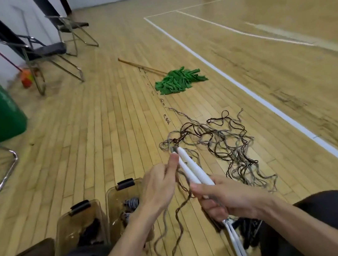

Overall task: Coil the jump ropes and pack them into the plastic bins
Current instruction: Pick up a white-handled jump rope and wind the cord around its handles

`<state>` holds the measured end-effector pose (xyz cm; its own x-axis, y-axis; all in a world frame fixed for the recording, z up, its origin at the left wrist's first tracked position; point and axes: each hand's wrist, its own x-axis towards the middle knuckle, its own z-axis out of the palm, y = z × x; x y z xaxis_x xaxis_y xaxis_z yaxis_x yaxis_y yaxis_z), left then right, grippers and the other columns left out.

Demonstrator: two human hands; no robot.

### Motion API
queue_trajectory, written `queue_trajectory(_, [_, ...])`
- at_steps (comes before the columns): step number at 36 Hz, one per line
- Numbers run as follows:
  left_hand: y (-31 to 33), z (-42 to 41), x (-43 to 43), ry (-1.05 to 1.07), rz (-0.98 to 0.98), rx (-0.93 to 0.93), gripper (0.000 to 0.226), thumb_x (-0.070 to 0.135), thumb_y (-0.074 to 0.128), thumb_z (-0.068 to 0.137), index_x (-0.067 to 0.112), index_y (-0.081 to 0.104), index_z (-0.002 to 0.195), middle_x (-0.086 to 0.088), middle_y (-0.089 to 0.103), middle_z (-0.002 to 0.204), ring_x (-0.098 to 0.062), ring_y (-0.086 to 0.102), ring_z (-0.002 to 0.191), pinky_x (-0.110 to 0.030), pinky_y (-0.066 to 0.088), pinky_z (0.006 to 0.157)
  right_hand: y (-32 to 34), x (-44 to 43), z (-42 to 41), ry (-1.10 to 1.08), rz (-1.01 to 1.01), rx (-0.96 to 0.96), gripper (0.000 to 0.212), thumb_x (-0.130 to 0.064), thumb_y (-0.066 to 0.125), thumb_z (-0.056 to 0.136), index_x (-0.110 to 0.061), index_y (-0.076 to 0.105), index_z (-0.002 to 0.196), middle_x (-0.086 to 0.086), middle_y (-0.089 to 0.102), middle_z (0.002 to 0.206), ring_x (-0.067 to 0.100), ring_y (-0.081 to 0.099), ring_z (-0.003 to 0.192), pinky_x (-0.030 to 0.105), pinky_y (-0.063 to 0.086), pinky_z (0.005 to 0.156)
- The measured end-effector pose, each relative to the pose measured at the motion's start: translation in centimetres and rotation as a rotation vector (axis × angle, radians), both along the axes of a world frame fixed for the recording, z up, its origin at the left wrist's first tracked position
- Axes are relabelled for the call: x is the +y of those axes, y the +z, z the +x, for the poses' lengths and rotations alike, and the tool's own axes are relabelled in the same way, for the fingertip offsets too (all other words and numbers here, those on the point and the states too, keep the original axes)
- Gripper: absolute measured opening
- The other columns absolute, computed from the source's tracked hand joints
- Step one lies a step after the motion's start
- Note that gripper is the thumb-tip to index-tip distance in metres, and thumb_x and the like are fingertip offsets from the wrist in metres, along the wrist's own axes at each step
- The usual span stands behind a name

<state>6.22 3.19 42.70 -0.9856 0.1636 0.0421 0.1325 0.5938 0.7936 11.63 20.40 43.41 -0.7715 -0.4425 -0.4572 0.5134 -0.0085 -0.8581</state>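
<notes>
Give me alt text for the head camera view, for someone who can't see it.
A seated person's right hand grips two white jump-rope handles, the left hand touching them near the tips. Tangled ropes sprawl on the wooden gym floor ahead, with two clear plastic bins by the left knee, holding some rope.

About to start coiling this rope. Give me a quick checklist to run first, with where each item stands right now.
1. Both white handles together in the right hand: ok.
2. Left hand pinching the rope near the handle tips: cannot tell; it is beside them.
3. Floor rope free to draw in: not ok, grey and dark strands lie tangled.
4. Right bin open, with room: ok, some rope inside.
5. Left bin open: ok.
6. Second set of white handles by the right knee clear of this rope: cannot tell.
</notes>
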Motion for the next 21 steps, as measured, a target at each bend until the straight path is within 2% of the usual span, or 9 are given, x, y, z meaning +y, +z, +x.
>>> queue_trajectory(2, [-0.4, -0.2, 0.0, 0.056, 0.068, 0.088, 0.05, 0.067, 0.029, 0.093, 0.03, 0.055, 0.07, 0.008, 0.05, 0.063, -0.006, 0.043, 0.053, -0.027, 0.036, 0.056, -0.1, 0.4, 0.1, 0.037, 0.024, -0.001, 0.032, -0.036, 0.058, 0.099, -0.017, 0.042, 0.079, -0.002, 0.035, 0.06, 0.01, 0.033, 0.045, 0.019, 0.029, 0.043])
queue_trajectory(4, [-0.3, -0.6, 0.2, 0.075, 0.165, 0.133, 0.027, 0.059, 0.036, 0.097, 0.037, 0.052, 0.097, 0.011, 0.057, 0.095, 0.001, 0.053, 0.079, -0.017, 0.039, 0.065, -0.2, 0.8, 0.2, 0.094, 0.022, -0.002, 0.03, -0.033, 0.057, 0.101, -0.016, 0.045, 0.08, -0.001, 0.039, 0.06, 0.011, 0.038, 0.045, 0.021, 0.033, 0.044])
queue_trajectory(6, [-0.5, -1.2, 0.3, 0.009, 0.296, 0.079, 0.034, 0.062, 0.034, 0.097, 0.041, 0.048, 0.119, 0.013, 0.053, 0.119, 0.007, 0.053, 0.104, -0.015, 0.044, 0.079, -0.4, 0.9, 0.3, 0.14, -0.004, -0.001, 0.03, -0.03, 0.056, 0.103, -0.015, 0.047, 0.08, 0.001, 0.043, 0.06, 0.013, 0.043, 0.046, 0.023, 0.038, 0.047])
queue_trajectory(7, [-0.7, -1.4, 0.5, -0.04, 0.371, 0.019, 0.041, 0.066, 0.032, 0.097, 0.04, 0.051, 0.123, 0.014, 0.056, 0.12, 0.008, 0.054, 0.106, -0.019, 0.048, 0.083, -0.5, 0.8, 0.3, 0.155, -0.016, -0.001, 0.029, -0.029, 0.056, 0.103, -0.014, 0.047, 0.08, 0.002, 0.045, 0.06, 0.014, 0.047, 0.048, 0.025, 0.041, 0.048])
queue_trajectory(10, [-1.0, -1.5, 1.5, -0.135, 0.457, -0.1, 0.051, 0.061, 0.034, 0.099, 0.022, 0.066, 0.106, 0.002, 0.069, 0.09, -0.012, 0.066, 0.086, -0.034, 0.052, 0.077, -0.8, 0.4, 0.3, 0.175, -0.015, -0.004, 0.025, -0.026, 0.055, 0.103, -0.01, 0.051, 0.084, 0.007, 0.057, 0.065, 0.019, 0.059, 0.056, 0.027, 0.051, 0.056])
queue_trajectory(12, [-1.1, -1.5, 2.2, -0.136, 0.469, -0.116, 0.047, 0.05, 0.04, 0.098, 0.01, 0.062, 0.089, -0.008, 0.055, 0.072, -0.022, 0.053, 0.065, -0.035, 0.045, 0.059, -1.0, 0.2, 0.3, 0.152, -0.02, -0.023, 0.022, -0.024, 0.055, 0.103, -0.008, 0.053, 0.089, 0.011, 0.063, 0.071, 0.021, 0.064, 0.063, 0.028, 0.055, 0.06])
queue_trajectory(16, [-1.7, -1.6, 2.7, -0.107, 0.42, -0.111, 0.04, 0.046, 0.041, 0.103, 0.02, 0.046, 0.073, -0.001, 0.037, 0.066, -0.019, 0.038, 0.06, -0.033, 0.034, 0.056, -1.9, 0.0, 0.4, 0.078, -0.041, -0.065, 0.018, -0.02, 0.057, 0.103, -0.01, 0.054, 0.088, 0.008, 0.058, 0.068, 0.019, 0.056, 0.058, 0.026, 0.05, 0.056])
queue_trajectory(19, [-2.2, -1.6, 2.8, -0.105, 0.33, -0.068, 0.036, 0.031, 0.04, 0.108, 0.024, 0.041, 0.072, 0.009, 0.035, 0.066, -0.008, 0.035, 0.059, -0.02, 0.034, 0.056, -2.5, -0.2, 0.4, 0.023, -0.051, -0.112, 0.021, -0.016, 0.059, 0.101, -0.015, 0.05, 0.082, 0.0, 0.043, 0.063, 0.013, 0.039, 0.052, 0.021, 0.038, 0.05])
queue_trajectory(21, [-2.5, -1.6, 2.8, -0.12, 0.323, -0.05, 0.039, 0.034, 0.042, 0.105, 0.022, 0.038, 0.068, 0.012, 0.031, 0.06, -0.006, 0.03, 0.054, -0.023, 0.028, 0.053, -2.7, -0.2, 0.3, 0.003, -0.012, -0.133, 0.024, -0.015, 0.063, 0.099, -0.018, 0.05, 0.079, -0.002, 0.033, 0.063, 0.01, 0.029, 0.052, 0.02, 0.028, 0.048])
